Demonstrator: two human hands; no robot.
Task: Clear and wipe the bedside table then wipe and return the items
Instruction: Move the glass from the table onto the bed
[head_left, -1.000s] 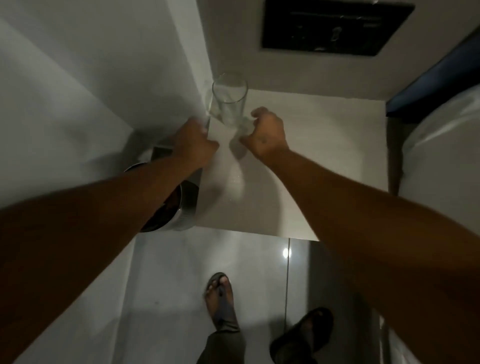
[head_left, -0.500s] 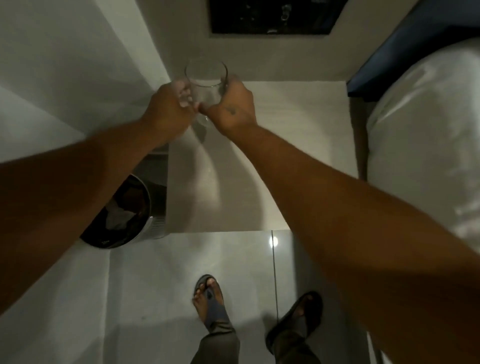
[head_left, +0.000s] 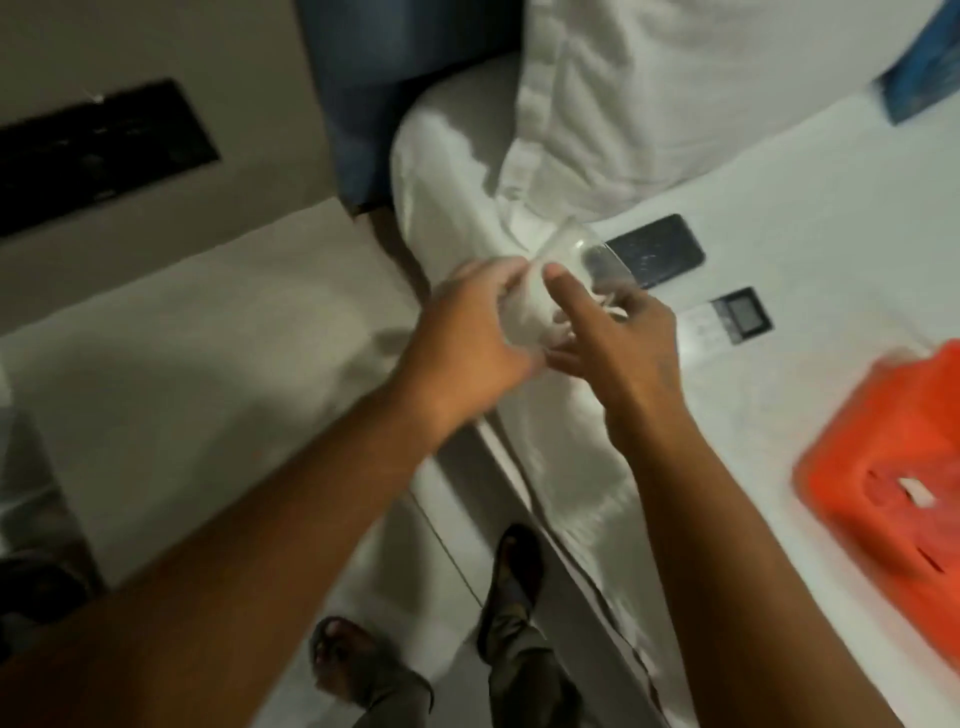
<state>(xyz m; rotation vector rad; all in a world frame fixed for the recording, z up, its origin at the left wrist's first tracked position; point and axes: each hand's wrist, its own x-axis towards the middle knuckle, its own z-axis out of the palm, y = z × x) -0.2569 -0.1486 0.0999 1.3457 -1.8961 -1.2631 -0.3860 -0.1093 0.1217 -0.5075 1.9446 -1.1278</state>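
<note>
Now both hands meet near the middle of the frame, over the edge of the bed (head_left: 779, 218). The left hand (head_left: 467, 338) has its fingers closed around a white cloth (head_left: 524, 312), and the right hand (head_left: 623, 338) grips the clear glass (head_left: 576, 249), with 1 finger stretched along it. The glass is tilted and blurred. At the left of the frame lies the pale bench (head_left: 208, 338). On the bed, at the right, lie a dark phone (head_left: 660, 249), a small remote (head_left: 727, 317) and an orange basket (head_left: 893, 467).
</note>
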